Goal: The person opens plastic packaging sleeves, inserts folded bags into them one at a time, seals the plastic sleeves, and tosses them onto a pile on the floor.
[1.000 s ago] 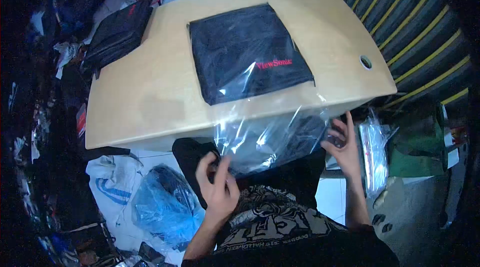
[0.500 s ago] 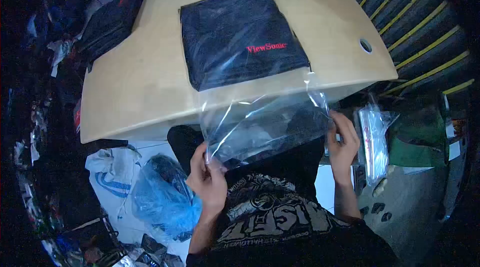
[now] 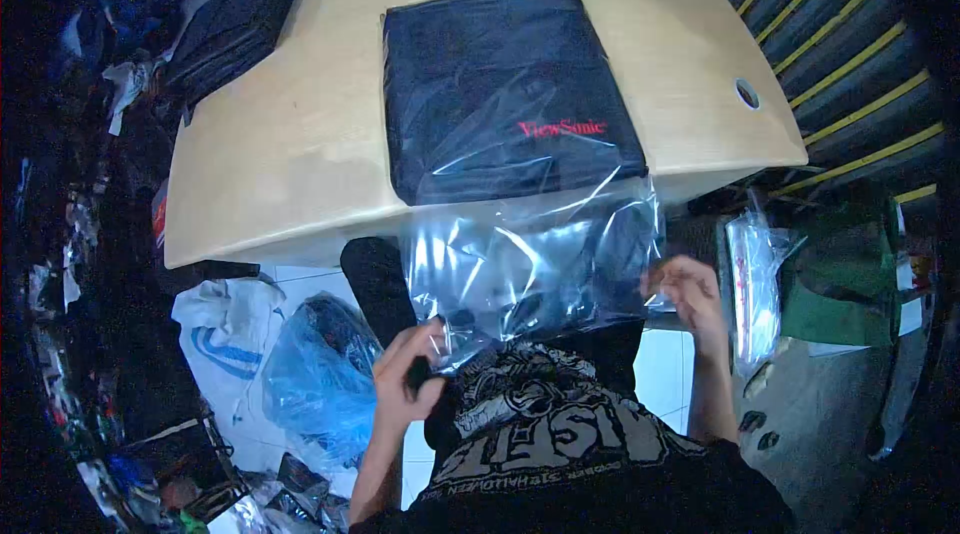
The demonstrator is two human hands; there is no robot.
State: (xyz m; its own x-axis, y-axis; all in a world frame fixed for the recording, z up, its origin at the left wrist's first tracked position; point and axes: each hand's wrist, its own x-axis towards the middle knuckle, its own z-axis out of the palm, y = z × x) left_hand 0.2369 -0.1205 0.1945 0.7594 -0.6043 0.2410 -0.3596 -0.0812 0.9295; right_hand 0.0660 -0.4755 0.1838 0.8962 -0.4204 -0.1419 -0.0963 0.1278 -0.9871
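Note:
A black fabric pouch point(image 3: 500, 84) with red ViewSonic lettering lies flat on the table, inside a clear plastic bag point(image 3: 530, 259). The bag's slack end hangs over the near edge toward my lap. My left hand point(image 3: 408, 374) is at the bag's lower left corner, thumb and fingers apart, the fingertips at the film. Beside the bag's right edge is my right hand point(image 3: 690, 292), its fingers loosely bent, apart and slightly blurred. I see nothing held in it.
Another dark pouch point(image 3: 235, 29) lies at the table's point(image 3: 270, 159) left end. Right of my right hand is a stack of clear plastic bags point(image 3: 755, 284), near a green cloth-like item point(image 3: 840, 279). A blue plastic bag point(image 3: 320, 384) and a white sack point(image 3: 230, 319) lie on the floor.
Both hands have loosened from the bag's end and opened, the left moving slightly down. The plastic now sags and wrinkles. The pouch appears lower and further right in view.

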